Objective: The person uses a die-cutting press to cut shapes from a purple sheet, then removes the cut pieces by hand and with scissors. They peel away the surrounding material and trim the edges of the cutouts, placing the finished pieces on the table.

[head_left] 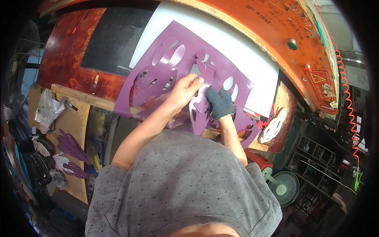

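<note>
A wide purple sheet (173, 35), pierced by many rounded cut-outs, lies in front of me on a white board (154, 43). Its near edge hangs over the front edge of the bench. My bare left hand (182, 93) grips a purple cut-out piece (199, 106) at the middle of the sheet, thumb on top and fingers mostly hidden beneath. On the right side of the same piece, my right hand (221, 103), in a dark grey-blue glove, is closed with its fingers curled. Whether the piece is fully separate from the sheet I cannot tell.
An orange machine beam (268, 31) with a green button (291, 44) spans the far side. White cut pieces (274, 125) lie at the bench's right end. Purple cut pieces (71, 146) rest on a board at left. A fan (282, 189) stands lower right; a red coiled hose (345, 87) hangs right.
</note>
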The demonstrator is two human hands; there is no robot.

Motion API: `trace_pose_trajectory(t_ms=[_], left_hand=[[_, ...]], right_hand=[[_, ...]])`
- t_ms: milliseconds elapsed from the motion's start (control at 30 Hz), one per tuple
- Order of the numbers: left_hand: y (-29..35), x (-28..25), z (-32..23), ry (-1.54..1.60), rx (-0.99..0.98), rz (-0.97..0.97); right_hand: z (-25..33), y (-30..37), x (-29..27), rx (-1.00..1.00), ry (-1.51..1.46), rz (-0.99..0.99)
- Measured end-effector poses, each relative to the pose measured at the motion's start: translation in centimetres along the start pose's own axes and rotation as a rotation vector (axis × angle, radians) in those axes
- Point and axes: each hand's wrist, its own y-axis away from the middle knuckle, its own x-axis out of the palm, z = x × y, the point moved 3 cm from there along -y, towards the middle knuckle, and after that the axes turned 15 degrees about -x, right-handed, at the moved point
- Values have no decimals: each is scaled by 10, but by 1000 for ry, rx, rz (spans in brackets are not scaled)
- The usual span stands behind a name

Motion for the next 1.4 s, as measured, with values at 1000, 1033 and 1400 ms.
trace_pose_trajectory(t_ms=[1000, 1033, 1400], left_hand=[[-6, 50, -14, 162, -341, 383], [-7, 50, -15, 146, -325, 379], [-16, 45, -13, 79, -270, 358]], right_hand=[[-163, -89, -340, 374, 420, -652], [-183, -103, -352, 371, 586, -514], [-190, -61, -342, 356, 24, -428]])
